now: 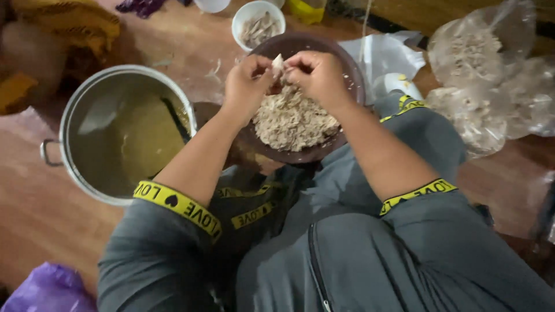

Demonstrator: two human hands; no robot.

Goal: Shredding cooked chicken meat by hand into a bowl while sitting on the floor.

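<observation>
Both hands meet above a dark brown bowl [347,69] that rests on the person's lap, and together they pinch one small pale piece [278,62] of food between their fingertips. The left hand [247,86] has its grip closed on the piece from the left side, thumb and forefinger pressed to it, while the right hand [319,74] closes on the same piece from the right, its fingers curled inward. The piece sits just over the far half of the bowl, above a heap of pale shredded food [292,120] that fills the near half. Left of the bowl, on the wooden floor [40,214], stands a large steel pot [72,115] with yellowish liquid in it and a dark utensil leaning inside. Beyond the bowl stands a small white cup [243,17] holding pale scraps. To the right lie clear plastic bags [491,75] with more of the pale food inside, and a white sheet [381,55] lies between them and the bowl. A purple bag [46,289] lies at the near left corner. The person wears grey clothing with yellow bands.
</observation>
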